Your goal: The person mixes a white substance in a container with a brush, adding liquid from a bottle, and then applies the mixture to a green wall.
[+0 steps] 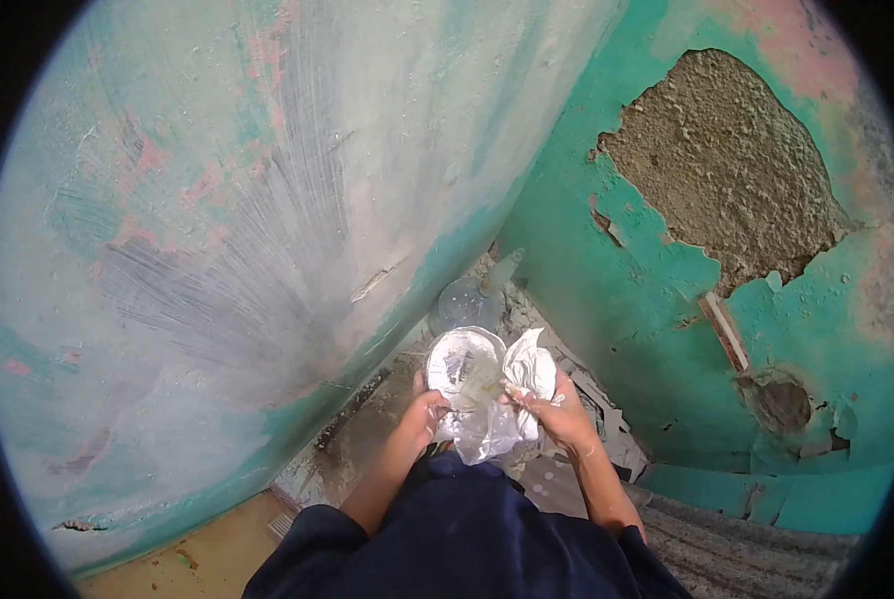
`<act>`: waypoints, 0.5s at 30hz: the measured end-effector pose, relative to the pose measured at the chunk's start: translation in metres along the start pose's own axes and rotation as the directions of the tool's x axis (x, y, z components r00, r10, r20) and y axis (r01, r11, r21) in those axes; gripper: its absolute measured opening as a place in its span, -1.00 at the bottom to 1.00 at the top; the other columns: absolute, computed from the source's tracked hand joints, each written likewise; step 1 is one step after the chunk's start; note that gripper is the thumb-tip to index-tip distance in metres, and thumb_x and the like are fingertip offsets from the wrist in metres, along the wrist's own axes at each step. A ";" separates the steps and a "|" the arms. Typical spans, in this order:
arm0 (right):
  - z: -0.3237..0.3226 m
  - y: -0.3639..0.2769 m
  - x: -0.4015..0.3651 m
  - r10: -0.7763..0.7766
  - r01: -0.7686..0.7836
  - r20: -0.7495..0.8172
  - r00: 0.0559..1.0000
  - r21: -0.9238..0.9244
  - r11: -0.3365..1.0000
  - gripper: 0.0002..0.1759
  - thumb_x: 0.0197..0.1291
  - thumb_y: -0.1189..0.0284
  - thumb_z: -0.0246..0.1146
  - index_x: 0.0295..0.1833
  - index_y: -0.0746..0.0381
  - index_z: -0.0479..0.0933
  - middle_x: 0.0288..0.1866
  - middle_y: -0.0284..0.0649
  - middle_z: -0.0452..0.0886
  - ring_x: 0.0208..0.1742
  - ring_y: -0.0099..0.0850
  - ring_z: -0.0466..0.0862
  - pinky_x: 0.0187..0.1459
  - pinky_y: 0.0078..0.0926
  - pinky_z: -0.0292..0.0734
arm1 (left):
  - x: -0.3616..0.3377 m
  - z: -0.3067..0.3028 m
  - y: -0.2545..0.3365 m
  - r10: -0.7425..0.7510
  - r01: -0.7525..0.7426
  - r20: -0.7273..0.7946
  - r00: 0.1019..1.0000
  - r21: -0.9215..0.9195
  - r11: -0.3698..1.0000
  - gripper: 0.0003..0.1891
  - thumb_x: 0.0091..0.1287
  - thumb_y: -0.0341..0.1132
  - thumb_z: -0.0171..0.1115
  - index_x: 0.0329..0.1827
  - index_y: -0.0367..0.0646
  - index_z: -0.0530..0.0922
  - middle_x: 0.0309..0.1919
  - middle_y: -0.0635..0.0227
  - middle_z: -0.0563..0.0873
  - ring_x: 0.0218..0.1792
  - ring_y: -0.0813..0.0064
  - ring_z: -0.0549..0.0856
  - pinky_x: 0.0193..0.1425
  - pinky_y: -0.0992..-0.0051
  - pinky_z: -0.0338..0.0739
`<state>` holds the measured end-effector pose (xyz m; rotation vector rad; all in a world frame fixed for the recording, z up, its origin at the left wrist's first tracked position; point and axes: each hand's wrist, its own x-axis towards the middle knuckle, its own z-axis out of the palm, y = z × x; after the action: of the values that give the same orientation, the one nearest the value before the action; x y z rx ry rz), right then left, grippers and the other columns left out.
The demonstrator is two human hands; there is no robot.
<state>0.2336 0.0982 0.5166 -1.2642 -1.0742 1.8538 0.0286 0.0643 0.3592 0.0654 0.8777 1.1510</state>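
Observation:
My left hand (425,413) grips the side of a round bowl (444,361), its inside smeared with white. My right hand (565,417) is closed around a crumpled white plastic bag (532,367), whose gathered top sticks up above the fingers. A thin, see-through part of the bag hangs over the bowl's near edge and down in front of it. Both hands are close together before my dark blue clothing (457,534). What lies in the bag cannot be made out clearly.
Just beyond the bowl stands a clear plastic bottle (464,302) in the corner, among pale debris (517,309). A white-streaked wall (267,220) rises at left. The green wall (646,329) at right has a large patch of broken plaster (731,165).

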 end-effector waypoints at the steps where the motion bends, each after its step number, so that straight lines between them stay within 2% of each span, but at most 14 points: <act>1: 0.004 -0.008 -0.001 -0.068 0.068 -0.020 0.998 -0.009 0.998 -0.38 0.21 0.66 0.29 0.36 0.29 0.24 0.08 -0.13 0.61 -0.07 -0.35 0.72 -0.10 -0.43 0.65 | 0.001 -0.001 -0.001 0.004 -0.004 -0.001 1.000 -0.006 1.000 -0.23 0.05 -0.59 0.02 0.42 0.12 0.21 0.16 0.31 0.54 0.06 0.39 0.61 -0.01 0.38 0.59; 2: 0.005 -0.014 0.000 -0.135 0.134 -0.038 0.990 -0.021 0.991 -0.36 0.22 0.66 0.29 0.38 0.26 0.23 0.07 -0.17 0.60 -0.05 -0.41 0.70 -0.09 -0.46 0.64 | 0.004 -0.004 -0.002 0.000 0.000 -0.007 1.000 -0.009 1.000 -0.24 0.05 -0.59 0.01 0.42 0.12 0.21 0.15 0.32 0.54 0.04 0.39 0.62 -0.04 0.39 0.59; 4: -0.001 -0.014 0.006 -0.150 0.149 -0.017 0.989 -0.063 0.987 -0.30 0.19 0.70 0.27 0.40 0.22 0.17 0.12 -0.14 0.55 -0.02 -0.37 0.70 -0.07 -0.43 0.65 | 0.006 -0.008 -0.003 0.000 0.000 -0.017 1.000 -0.019 1.000 -0.24 0.05 -0.59 0.01 0.41 0.12 0.21 0.13 0.32 0.54 0.01 0.39 0.62 -0.06 0.40 0.59; 6: -0.005 -0.018 0.007 -0.132 0.130 0.016 0.991 0.091 0.987 -0.28 0.12 0.76 0.22 0.38 0.22 0.15 0.13 -0.11 0.53 0.00 -0.34 0.68 -0.07 -0.40 0.66 | 0.008 -0.012 -0.003 -0.008 0.009 0.025 1.000 -0.045 0.999 -0.04 0.05 -0.58 0.07 0.59 0.08 -0.07 0.22 0.24 0.47 -0.05 0.40 0.59 -0.01 0.37 0.53; 7: -0.016 -0.011 0.012 -0.144 0.129 0.100 0.985 0.144 0.981 -0.27 0.04 0.80 0.15 0.36 0.22 0.14 0.11 -0.10 0.54 0.02 -0.33 0.67 -0.07 -0.38 0.66 | 0.011 -0.015 -0.005 -0.003 0.004 0.024 1.000 -0.052 0.999 -0.04 0.05 -0.58 0.07 0.59 0.08 -0.07 0.22 0.24 0.47 -0.05 0.40 0.59 -0.01 0.37 0.53; 9: -0.022 -0.005 0.018 -0.126 0.106 0.154 0.980 0.130 0.986 -0.27 0.03 0.79 0.14 0.35 0.22 0.15 0.11 -0.10 0.53 0.01 -0.34 0.66 -0.08 -0.40 0.66 | 0.012 -0.018 -0.005 -0.013 0.013 0.001 1.000 -0.038 0.999 0.02 0.06 -0.57 0.09 0.62 0.06 -0.19 0.21 0.23 0.46 -0.08 0.45 0.57 -0.04 0.42 0.50; 10: -0.022 -0.004 0.019 -0.109 0.086 0.201 0.974 0.119 0.989 -0.27 0.01 0.78 0.13 0.35 0.22 0.15 0.11 -0.10 0.53 -0.01 -0.35 0.66 -0.08 -0.41 0.65 | 0.011 -0.017 -0.003 -0.008 0.008 -0.002 1.000 -0.043 0.999 0.02 0.06 -0.57 0.09 0.62 0.06 -0.19 0.21 0.23 0.46 -0.08 0.45 0.57 -0.04 0.42 0.50; 11: -0.018 -0.002 0.016 -0.094 0.084 0.147 0.985 0.071 0.994 -0.16 -0.01 0.54 0.37 0.40 0.22 0.14 0.03 -0.12 0.57 -0.18 -0.38 0.65 -0.26 -0.45 0.60 | 0.010 -0.015 -0.003 -0.014 0.013 -0.048 0.999 -0.020 1.000 -0.10 0.05 -0.57 0.06 0.54 0.09 -0.02 0.16 0.29 0.50 -0.08 0.46 0.59 -0.09 0.46 0.51; 12: -0.007 -0.008 0.014 -0.090 0.081 0.153 0.984 0.067 0.995 -0.16 -0.01 0.54 0.37 0.40 0.22 0.14 0.03 -0.12 0.57 -0.18 -0.38 0.65 -0.26 -0.45 0.60 | 0.008 -0.011 -0.001 -0.019 0.019 -0.094 0.995 0.002 1.000 -0.19 0.03 -0.57 0.03 0.45 0.13 0.16 0.10 0.35 0.55 -0.09 0.47 0.61 -0.13 0.50 0.52; 14: 0.011 -0.018 0.011 0.003 0.005 0.041 0.999 -0.204 0.979 -0.23 0.10 0.45 0.43 0.38 0.22 0.22 0.03 -0.18 0.59 -0.14 -0.45 0.63 -0.19 -0.49 0.58 | 0.004 -0.008 0.002 -0.001 0.001 -0.085 0.996 -0.003 1.000 -0.16 0.03 -0.57 0.04 0.48 0.14 0.12 0.10 0.36 0.54 -0.08 0.50 0.60 -0.13 0.51 0.50; 15: 0.010 -0.015 0.014 0.008 0.003 0.048 0.999 -0.210 0.978 -0.23 0.10 0.45 0.43 0.38 0.22 0.22 0.03 -0.18 0.59 -0.14 -0.45 0.63 -0.19 -0.49 0.58 | 0.003 -0.007 0.003 0.017 -0.017 -0.071 0.997 -0.002 1.000 -0.14 0.04 -0.57 0.04 0.50 0.15 0.09 0.10 0.37 0.54 -0.08 0.52 0.59 -0.12 0.51 0.49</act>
<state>0.2200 0.1147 0.5262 -1.3445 -1.3235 1.8182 0.0225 0.0655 0.3539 0.0303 0.9399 1.1759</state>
